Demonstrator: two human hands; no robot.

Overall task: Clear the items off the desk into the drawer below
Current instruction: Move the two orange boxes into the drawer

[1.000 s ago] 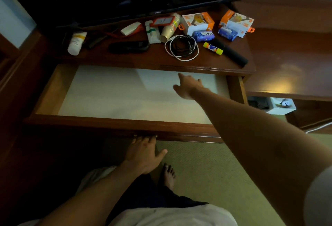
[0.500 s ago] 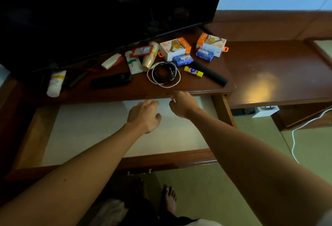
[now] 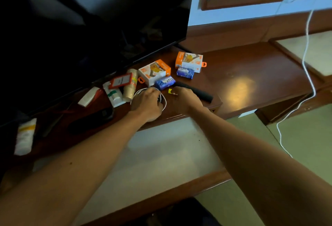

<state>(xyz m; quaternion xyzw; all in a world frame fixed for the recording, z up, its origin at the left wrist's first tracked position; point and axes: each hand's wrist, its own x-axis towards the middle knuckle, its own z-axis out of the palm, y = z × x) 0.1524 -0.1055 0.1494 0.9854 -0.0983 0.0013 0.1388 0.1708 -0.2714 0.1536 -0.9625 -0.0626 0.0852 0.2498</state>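
Observation:
On the dark wooden desk [image 3: 251,75], my left hand [image 3: 147,102] curls over a coil of white and black cable [image 3: 142,90], fingers closed on it. Beside it, my right hand [image 3: 186,98] grips a yellow glue stick [image 3: 169,91]; only its yellow end shows. Just behind that hand lies a black cylinder [image 3: 199,93]. Farther back are two orange-and-white boxes [image 3: 154,72] [image 3: 188,61] and two blue packets [image 3: 164,82] [image 3: 185,72]. The drawer [image 3: 170,193] stands open under my forearms, its pale liner bare.
Left of the cable: stacked paper cups [image 3: 130,86], a red card holder [image 3: 121,80], a white packet [image 3: 114,95], a white tube [image 3: 89,96], a black remote [image 3: 91,119] and a white bottle [image 3: 25,136]. A dark TV [image 3: 89,28] overhangs the back. A white cord [image 3: 305,64] hangs at right.
Both hands rose from over the open drawer onto the desk top. The left one closed on the cable coil, the right one on the glue stick. The view tilted upward.

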